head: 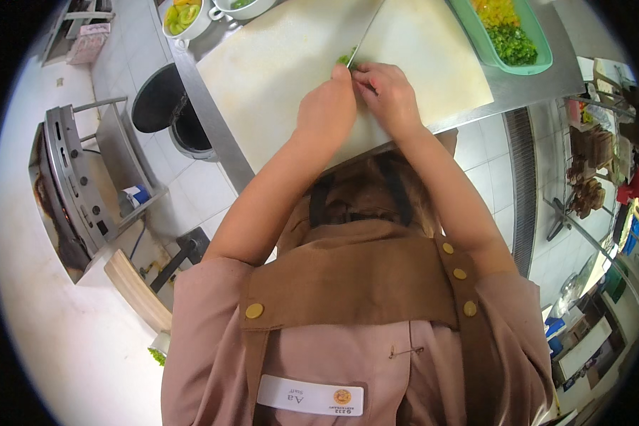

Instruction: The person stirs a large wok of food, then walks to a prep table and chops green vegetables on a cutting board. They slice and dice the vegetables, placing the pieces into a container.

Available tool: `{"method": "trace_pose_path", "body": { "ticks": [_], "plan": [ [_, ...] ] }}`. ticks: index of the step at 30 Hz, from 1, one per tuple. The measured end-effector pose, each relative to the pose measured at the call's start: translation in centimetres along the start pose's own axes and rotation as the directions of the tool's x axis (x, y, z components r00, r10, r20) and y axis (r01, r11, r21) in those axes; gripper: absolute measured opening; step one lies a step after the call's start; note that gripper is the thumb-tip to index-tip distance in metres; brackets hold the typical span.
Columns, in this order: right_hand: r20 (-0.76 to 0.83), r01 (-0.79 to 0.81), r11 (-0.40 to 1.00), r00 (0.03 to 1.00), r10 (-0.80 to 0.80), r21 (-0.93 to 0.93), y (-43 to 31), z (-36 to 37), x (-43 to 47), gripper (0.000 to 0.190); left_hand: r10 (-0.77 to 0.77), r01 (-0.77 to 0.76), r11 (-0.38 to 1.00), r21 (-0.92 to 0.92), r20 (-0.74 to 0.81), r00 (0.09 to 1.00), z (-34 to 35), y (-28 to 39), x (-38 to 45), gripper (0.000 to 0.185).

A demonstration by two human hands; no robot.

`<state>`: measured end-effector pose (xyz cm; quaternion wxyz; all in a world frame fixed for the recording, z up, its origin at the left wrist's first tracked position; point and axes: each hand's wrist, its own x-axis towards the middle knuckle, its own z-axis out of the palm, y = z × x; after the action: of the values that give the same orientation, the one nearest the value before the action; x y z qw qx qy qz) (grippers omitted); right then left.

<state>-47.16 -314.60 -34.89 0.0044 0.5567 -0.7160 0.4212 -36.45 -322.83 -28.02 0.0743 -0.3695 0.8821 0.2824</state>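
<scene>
My left hand (327, 109) is closed in a fist around the handle of a kitchen knife (366, 33), whose handle is hidden by the fingers. The blade points away from me over a white cutting board (266, 80). Small chopped green vegetable pieces (345, 58) lie on the board against the blade, just past my left thumb. On the other side of the blade, my right hand (388, 96) has its fingers curled and its fingertips pressed on the greens. Both hands nearly touch each other at the knife.
A green plastic container (543, 65) with diced yellow and green vegetables stands right of the board on the steel table (538, 90). White cups (191, 26) with cut vegetables sit at the far left. A black bin (191, 128) and a griddle (77, 181) are to the left.
</scene>
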Motion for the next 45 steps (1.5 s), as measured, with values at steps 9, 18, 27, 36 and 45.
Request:
{"method": "trace_pose_path", "body": {
  "ticks": [9,18,27,36,45],
  "plan": [
    [0.022,-0.016,1.0,1.0,0.016,0.017,0.4,0.0,0.0,0.013,-0.096,0.095,0.995,0.021,0.101,0.99,0.1,0.2,-1.7,0.021],
    [0.059,-0.03,1.0,0.998,0.031,-0.006,-0.3,-0.5,0.2,0.018,-0.052,0.055,0.998,-0.035,0.066,0.996,0.3,-0.7,-0.6,0.023],
    [0.037,0.014,0.999,0.999,-0.012,-0.047,-0.1,-1.0,-0.3,0.02,-0.03,0.032,0.999,-0.016,0.108,0.994,-2.2,0.6,-1.6,0.023],
    [0.047,0.037,0.999,0.998,-0.037,-0.01,0.6,-0.8,-0.9,0.015,-0.088,0.088,0.996,0.012,0.16,0.983,-1.8,1.0,-2.4,0.02],
    [0.017,0.05,0.999,0.999,-0.05,-0.008,0.5,-1.0,-0.9,0.019,-0.034,0.035,0.999,-0.009,0.053,0.998,0.0,0.9,0.2,0.02]
  ]
}}
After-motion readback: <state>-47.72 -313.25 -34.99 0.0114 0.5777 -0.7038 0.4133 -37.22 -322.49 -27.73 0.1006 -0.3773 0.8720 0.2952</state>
